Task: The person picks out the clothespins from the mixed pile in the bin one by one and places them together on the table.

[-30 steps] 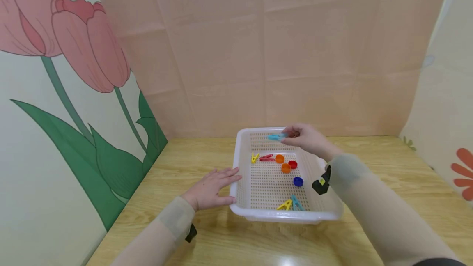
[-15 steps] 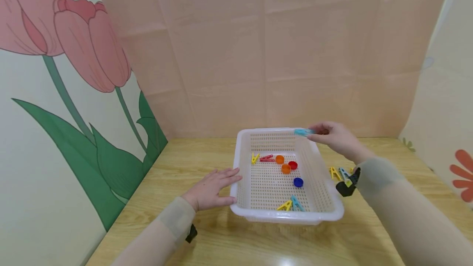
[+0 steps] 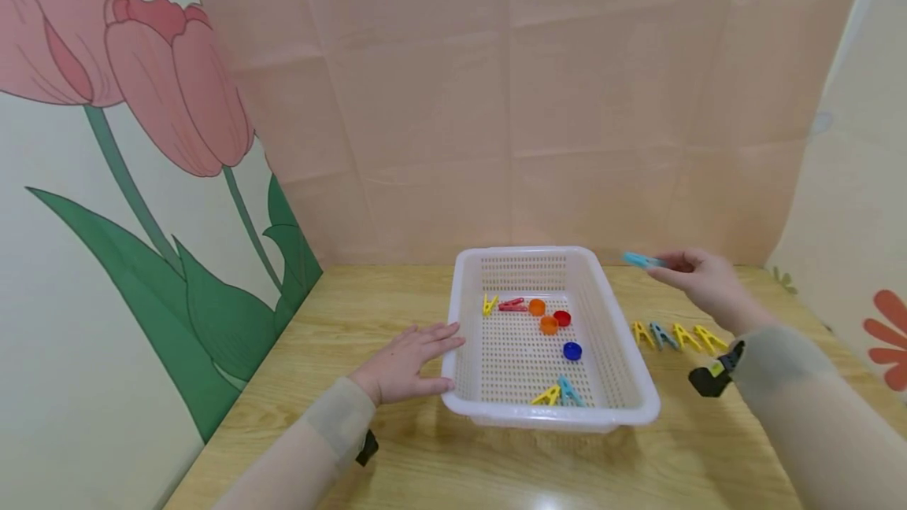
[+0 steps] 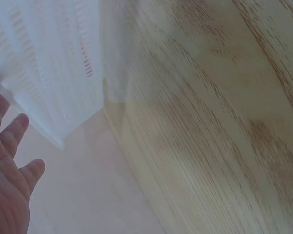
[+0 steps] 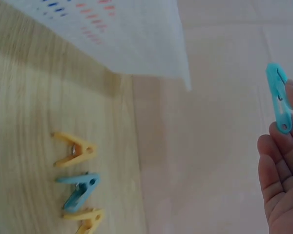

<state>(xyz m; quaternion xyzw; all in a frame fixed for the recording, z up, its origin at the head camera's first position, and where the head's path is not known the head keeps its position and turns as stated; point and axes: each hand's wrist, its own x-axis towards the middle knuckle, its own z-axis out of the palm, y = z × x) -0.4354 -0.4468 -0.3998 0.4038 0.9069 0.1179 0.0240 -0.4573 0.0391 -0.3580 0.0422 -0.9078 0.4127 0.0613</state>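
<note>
A light blue clothespin [image 3: 642, 260] is pinched between the thumb and fingers of my right hand [image 3: 708, 286], in the air beyond the basket's right rim. The right wrist view shows the same clothespin [image 5: 279, 97] at the fingertips. My left hand [image 3: 411, 360] rests with spread, straight fingers on the left rim of the white plastic basket [image 3: 549, 415]. Inside the basket lie a yellow clothespin [image 3: 490, 304], a red clothespin [image 3: 512, 305], two orange caps [image 3: 537, 307], a red cap [image 3: 562, 319], a blue cap [image 3: 572, 351], another yellow clothespin [image 3: 546, 395] and a blue clothespin [image 3: 570, 391].
Right of the basket, several clothespins stand in a row on the wooden table [image 3: 680, 431]: a yellow one [image 3: 642, 334], a blue one [image 3: 663, 335] and two more yellow ones [image 3: 686, 337]. A pinkish sheet [image 3: 510, 101] hangs behind the table.
My right hand has carried the light blue clothespin from above the basket rightward, past its rim. The row of clothespins on the table has come into view. My left hand stays put.
</note>
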